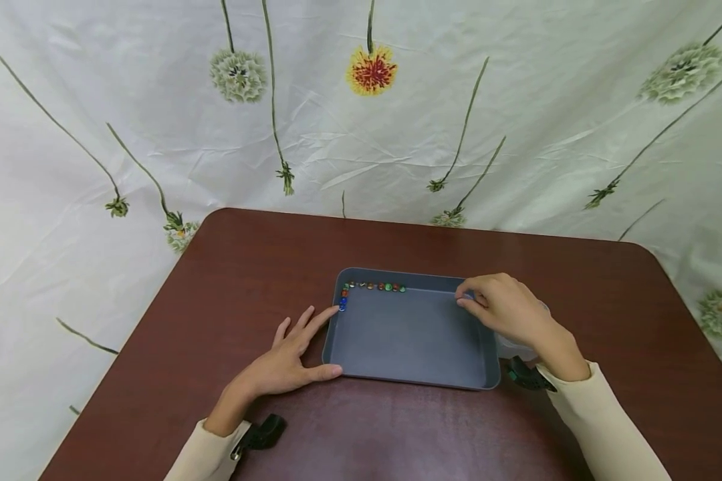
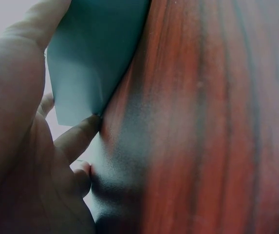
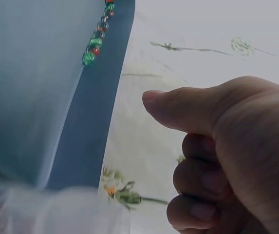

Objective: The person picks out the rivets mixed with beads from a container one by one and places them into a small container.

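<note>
A grey-blue rectangular tray (image 1: pixel 409 334) lies on the table. Small glass marbles (image 1: pixel 388 286), some green, red or amber, line its far edge from the left corner, and a short line with blue marbles (image 1: pixel 343 304) runs down the left edge. My left hand (image 1: pixel 291 361) is spread at the tray's left side, with thumb and index fingertip at the rim. Over the far right part of the tray is my right hand (image 1: pixel 505 307). Its thumb and index tips are close together, the other fingers (image 3: pixel 197 212) curled; I cannot tell whether anything is between the tips.
A translucent plastic container (image 1: pixel 514 349) stands just right of the tray, partly hidden behind the right hand and wrist. The dark red-brown wooden table (image 1: pixel 265 267) has rounded far corners. Beyond it hangs a white cloth (image 1: pixel 313 133) printed with flowers.
</note>
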